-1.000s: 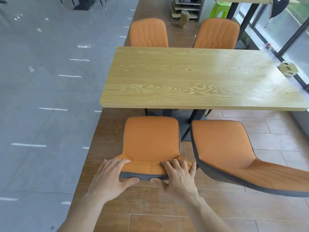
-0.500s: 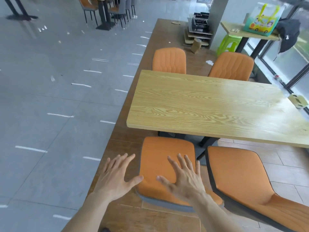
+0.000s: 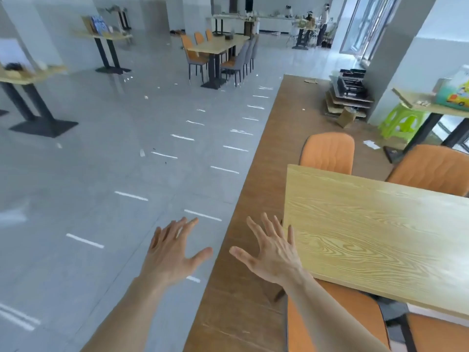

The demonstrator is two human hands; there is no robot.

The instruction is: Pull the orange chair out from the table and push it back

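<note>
The orange chair (image 3: 355, 316) sits at the bottom right, its seat tucked partly under the light wooden table (image 3: 380, 237); my right forearm hides part of it. My left hand (image 3: 172, 252) hovers over the grey floor with fingers spread, holding nothing. My right hand (image 3: 274, 252) is raised beside the table's near left corner, fingers apart, touching neither chair nor table as far as I can see.
A second orange chair (image 3: 441, 334) stands to the right of the first. Two more orange chairs (image 3: 328, 152) face the table's far side. A green stool (image 3: 398, 123), stacked boards (image 3: 349, 95) and other tables with chairs (image 3: 218, 52) stand further off.
Both hands let go of the chair's backrest and lifted with fingers spread. The view swung up and left, so the chair dropped to the bottom right corner.
</note>
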